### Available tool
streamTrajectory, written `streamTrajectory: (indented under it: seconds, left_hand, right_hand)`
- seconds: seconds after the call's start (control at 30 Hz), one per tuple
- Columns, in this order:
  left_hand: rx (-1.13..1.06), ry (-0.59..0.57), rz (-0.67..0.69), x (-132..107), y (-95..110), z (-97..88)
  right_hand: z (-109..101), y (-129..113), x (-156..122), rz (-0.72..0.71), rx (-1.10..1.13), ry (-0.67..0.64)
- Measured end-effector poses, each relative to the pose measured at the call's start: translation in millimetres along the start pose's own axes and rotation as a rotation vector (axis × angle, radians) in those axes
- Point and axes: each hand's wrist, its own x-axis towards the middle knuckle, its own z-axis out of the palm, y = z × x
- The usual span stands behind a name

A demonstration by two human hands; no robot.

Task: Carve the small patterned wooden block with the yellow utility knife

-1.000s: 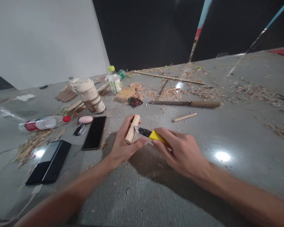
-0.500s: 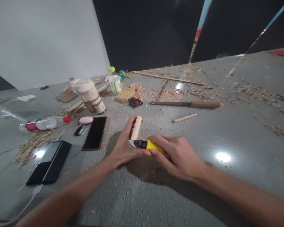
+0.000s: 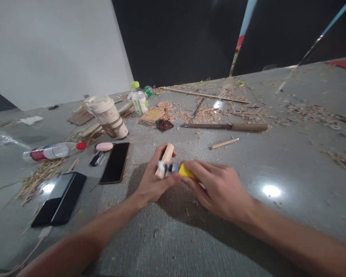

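Observation:
My left hand (image 3: 153, 179) is closed around a short, pale wooden stick (image 3: 167, 153), which tilts up and away from me. In my right hand (image 3: 217, 186) is a yellow utility knife (image 3: 185, 171), gripped by its handle. Its blade, blurred by motion, lies across the lower part of the stick, close to my left thumb. Whether the edge bites into the wood I cannot tell. Both hands are just above the grey floor, with their shadow beneath them.
Left of my hands lie a phone (image 3: 114, 163), a black device (image 3: 59, 199) with a cable, and a bottle (image 3: 56, 151). A cup (image 3: 108, 117) stands behind. Ahead are a file (image 3: 225, 127), a pencil-like stick (image 3: 225, 143) and scattered wood shavings (image 3: 210, 115).
The knife blade has shifted slightly up and away along the stick, blurring. More of the stick's near end now shows below the blade. My left hand keeps its hold.

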Motion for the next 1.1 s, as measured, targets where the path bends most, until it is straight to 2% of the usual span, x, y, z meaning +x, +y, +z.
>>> streamTrajectory:
  seconds: [0.1,0.17,0.3,0.47,0.6,0.93,1.1]
  left_hand:
    - [0.037,0.081,-0.007,1.4,-1.4,-2.4]
    - [0.014,0.105,-0.030,3.3,-4.2,-4.7]
    - [-0.029,0.091,-0.081,4.6,-8.6,-6.9]
    - [-0.018,0.042,-0.055,1.7,-4.0,-6.8]
    - [-0.027,-0.010,-0.034,2.4,1.8,-7.0]
    - [0.019,-0.036,-0.026,2.8,-1.3,-5.5]
    - [-0.065,-0.015,-0.018,-0.4,2.9,2.6]
  right_hand:
    - [-2.4,1.8,-0.8,0.046,-0.111,0.111]
    - [-3.8,3.1,-0.8,0.040,-0.096,0.125]
    - [-3.5,3.6,0.1,0.041,-0.009,0.054]
    - [-1.2,5.1,0.8,-0.026,0.109,-0.074]
    - [0.4,6.5,0.0,-0.072,0.162,-0.116]
    - [1.1,5.0,0.9,-0.037,0.250,-0.156]
    - [-1.5,0.1,1.0,-0.037,0.177,-0.085]
